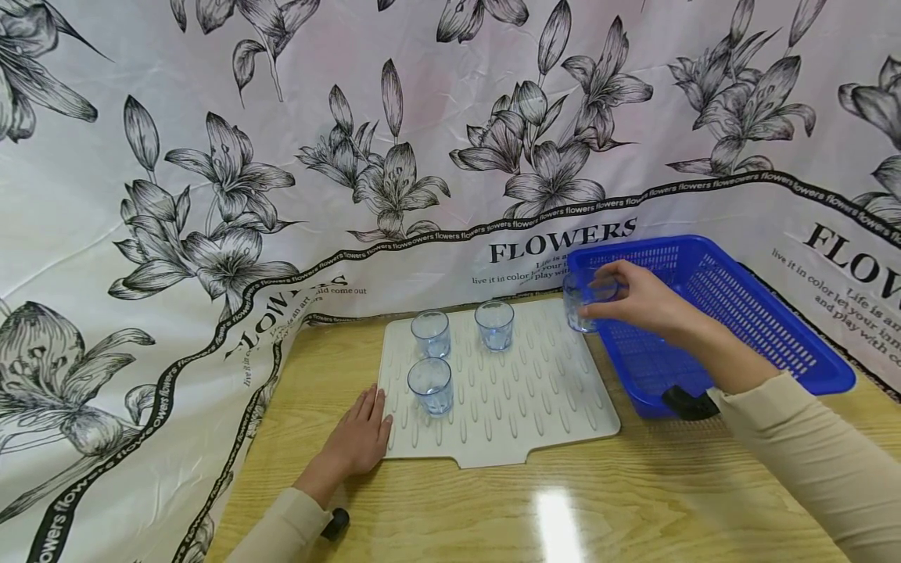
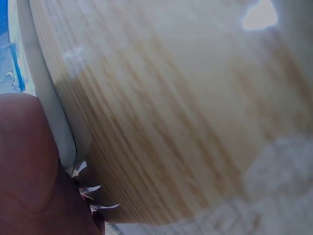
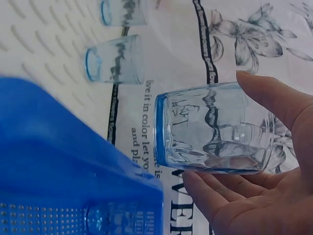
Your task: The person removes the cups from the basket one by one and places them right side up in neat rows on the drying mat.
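My right hand grips a clear glass tumbler between thumb and fingers, above the left rim of a blue plastic basket. In the right wrist view the tumbler lies sideways across the picture, its thick blue-tinted base to the left. A white ridged draining mat lies on the table. Three like tumblers stand on it: one at the back left, one at the back middle, one nearer the front left. My left hand rests flat at the mat's left edge, fingers extended.
Through the basket wall shows another glass in the right wrist view. A floral cloth hangs behind and to the left of the wooden table. The basket stands right of the mat, close to the cloth.
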Available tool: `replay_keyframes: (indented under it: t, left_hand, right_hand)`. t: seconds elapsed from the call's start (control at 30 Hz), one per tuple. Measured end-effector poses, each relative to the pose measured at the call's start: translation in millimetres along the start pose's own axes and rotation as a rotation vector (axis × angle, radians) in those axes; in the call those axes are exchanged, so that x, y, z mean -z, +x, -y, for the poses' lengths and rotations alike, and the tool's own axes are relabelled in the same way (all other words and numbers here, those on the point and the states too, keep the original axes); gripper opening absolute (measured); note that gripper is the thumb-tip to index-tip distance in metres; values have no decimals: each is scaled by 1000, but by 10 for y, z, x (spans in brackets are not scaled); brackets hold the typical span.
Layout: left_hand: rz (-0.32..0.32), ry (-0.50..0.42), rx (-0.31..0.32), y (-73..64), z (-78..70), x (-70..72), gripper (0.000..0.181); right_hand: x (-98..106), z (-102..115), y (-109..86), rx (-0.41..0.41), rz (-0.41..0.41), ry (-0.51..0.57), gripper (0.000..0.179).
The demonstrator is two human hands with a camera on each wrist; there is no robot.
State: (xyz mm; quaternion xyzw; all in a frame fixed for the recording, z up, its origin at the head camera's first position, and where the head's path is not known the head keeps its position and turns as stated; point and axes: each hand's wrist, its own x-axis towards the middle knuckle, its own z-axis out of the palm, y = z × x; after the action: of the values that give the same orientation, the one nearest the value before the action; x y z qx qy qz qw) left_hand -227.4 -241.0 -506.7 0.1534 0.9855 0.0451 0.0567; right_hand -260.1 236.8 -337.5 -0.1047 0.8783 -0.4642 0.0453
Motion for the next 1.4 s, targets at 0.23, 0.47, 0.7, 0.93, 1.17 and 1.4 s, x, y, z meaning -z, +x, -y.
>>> replay_keyframes:
  t: [0.23,0.47,0.7,0.93,1.17,1.4]
  left_hand:
    - [1,-64,-3,-65,-85,125,59]
    - [15,-25,13,-28,-45,56,61]
    - [1,-9,10,34,22,-38,62]
    - [11,-7,15,44,20,-42,62]
    - [8,-4,17,38,18,-34,63]
    - [4,-8,19,40,23,-39,63]
  right_hand:
    - [-100,13,20,1,7,19,88]
    - [-164,38,34,-4,11,24,91]
    - [-256,94,49,11,13,37,88]
    - [-356,110,73,28,6,39,85]
    - [-453,158,84,25,17,70,81]
    - [-555,176,101,33,37,80,83]
